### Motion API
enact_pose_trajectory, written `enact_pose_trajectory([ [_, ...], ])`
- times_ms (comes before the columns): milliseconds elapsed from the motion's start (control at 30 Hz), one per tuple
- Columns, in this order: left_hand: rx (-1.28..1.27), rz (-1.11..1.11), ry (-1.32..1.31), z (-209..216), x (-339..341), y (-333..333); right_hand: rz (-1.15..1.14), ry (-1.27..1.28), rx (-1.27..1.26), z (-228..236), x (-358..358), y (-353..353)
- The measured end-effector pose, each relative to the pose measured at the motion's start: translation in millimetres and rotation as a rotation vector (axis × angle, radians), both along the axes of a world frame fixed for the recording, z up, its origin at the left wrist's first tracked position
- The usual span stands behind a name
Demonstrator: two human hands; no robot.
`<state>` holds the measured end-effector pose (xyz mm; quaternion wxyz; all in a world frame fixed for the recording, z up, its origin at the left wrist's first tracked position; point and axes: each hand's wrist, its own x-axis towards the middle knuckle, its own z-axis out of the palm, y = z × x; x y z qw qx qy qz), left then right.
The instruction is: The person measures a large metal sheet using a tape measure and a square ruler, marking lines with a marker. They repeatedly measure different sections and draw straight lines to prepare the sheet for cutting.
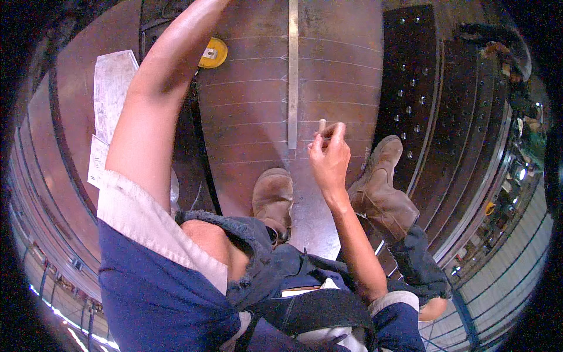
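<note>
My right hand (329, 149) is closed, its fingers pinching a short pale stick of chalk (322, 125) that points away from me. It hovers over a brown steel plate (246, 129) marked with several thin pale cross lines and small V-shaped ticks. Just left of the hand, a long narrow metal straightedge (292, 76) lies lengthwise along the plate's middle, crossing those lines. My left arm reaches far forward past the top edge, so the left hand is out of sight.
A yellow tape measure (218, 51) lies by my left forearm. White papers (114, 82) rest to the left. My boots (273, 196) stand at the plate's near part. Dark plates with punched holes (409, 76) lie on the right.
</note>
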<state>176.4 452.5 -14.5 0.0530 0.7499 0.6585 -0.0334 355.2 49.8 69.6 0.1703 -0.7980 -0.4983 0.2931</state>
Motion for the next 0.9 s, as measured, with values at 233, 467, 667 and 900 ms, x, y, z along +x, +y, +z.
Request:
enact_pose_trajectory([
  [233, 0.101, -0.037, -0.045, -22, -9, 14, -0.081, 0.019, -0.013, -30, -12, -31],
  [467, 0.219, -0.077, -0.074, -42, -30, 28, -0.060, -0.135, -0.038, -45, -35, -42],
  [667, 0.304, -0.090, -0.073, -51, -44, 36, -0.038, -0.146, -0.058, -43, -38, -50],
  [900, 0.312, -0.128, -0.125, -39, -48, 21, -0.082, -0.123, -0.146, -46, -37, -79],
])
